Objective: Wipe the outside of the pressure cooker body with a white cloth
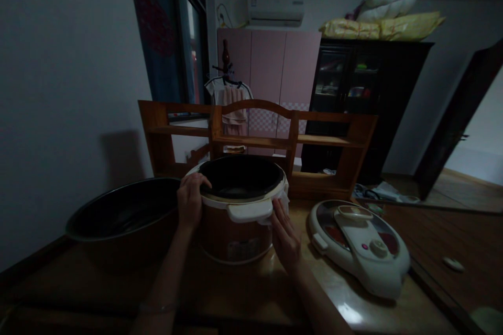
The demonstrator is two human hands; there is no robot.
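An electric cooker (236, 238) with a brown body, a white rim and a dark open pot (239, 178) stands upright on the wooden table. My left hand (192, 199) is closed over the left side of its rim, fingertips curled inside the edge. At the right side, just beside the white front handle (250, 211), my right hand (286, 233) presses a thin white cloth (284, 198) against the cooker's wall. Part of the cloth is hidden behind the fingers. The cooker's detached lid (356, 243), cream with a clear window and a knob, lies on the table to the right.
Left of the cooker stands a large dark basin (129, 214), close to my left forearm. A low wooden shelf rack (255, 141) rises at the table's (334, 309) back edge. Beyond are pink wardrobes (267, 68), a dark cabinet (365, 99) and clothes on a stand (233, 102).
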